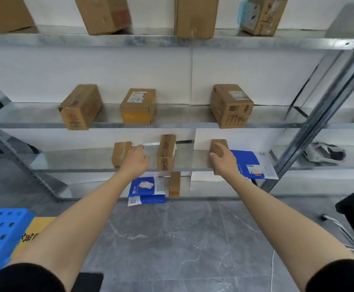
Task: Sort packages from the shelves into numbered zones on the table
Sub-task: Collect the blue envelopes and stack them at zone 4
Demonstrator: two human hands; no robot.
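I have both hands out at a lower galvanised metal shelf, one parcel each, I judge so that one trip carries two. My left hand lays its fingers against the right side of a small brown cardboard box, touching but not closed round it. My right hand wraps a squat brown cardboard carton at the shelf's front edge, just beside a glossy blue-and-white plastic mailer. The matte, square-cornered board should take a firm squeeze; the mailer looks slick and limp. The sorting surface is out of view.
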